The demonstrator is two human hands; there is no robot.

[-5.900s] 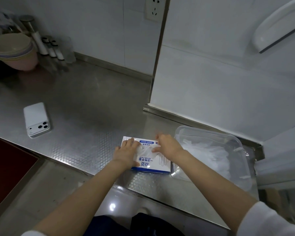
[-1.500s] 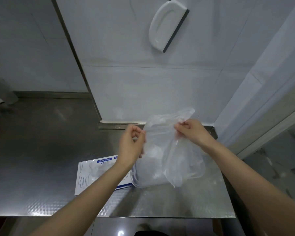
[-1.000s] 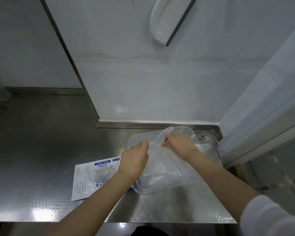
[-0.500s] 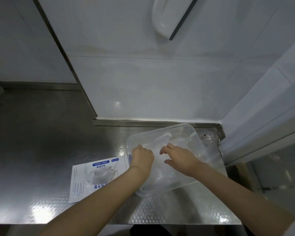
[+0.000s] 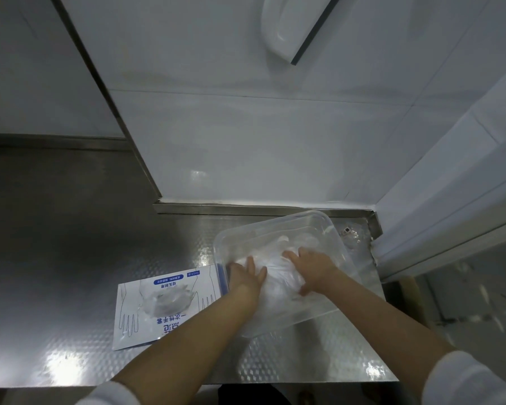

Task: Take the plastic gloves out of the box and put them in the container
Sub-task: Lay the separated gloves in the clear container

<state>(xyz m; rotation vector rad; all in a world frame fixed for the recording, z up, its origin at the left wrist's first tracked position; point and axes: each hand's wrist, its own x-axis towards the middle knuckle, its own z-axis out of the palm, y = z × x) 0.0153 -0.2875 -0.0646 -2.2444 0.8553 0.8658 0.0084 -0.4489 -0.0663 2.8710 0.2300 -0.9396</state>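
Note:
A clear plastic container (image 5: 319, 222) sits on the steel counter at the right, near the wall. Thin clear plastic gloves (image 5: 278, 270) lie crumpled inside it. My left hand (image 5: 246, 276) and my right hand (image 5: 311, 266) are both inside the container, fingers spread flat, pressing down on the gloves. To the left of the container lies the white and blue glove box (image 5: 164, 305), flat on the counter, with more clear gloves showing through its oval opening.
The steel counter (image 5: 70, 258) stretches left. A white tiled wall (image 5: 246, 141) rises just behind the container, and a white panel (image 5: 450, 200) closes off the right side. A small metal object (image 5: 348, 230) lies at the counter's back right corner.
A second and a half ago both hands held a glove up above the container. They lowered it in and now press flat on the gloves.

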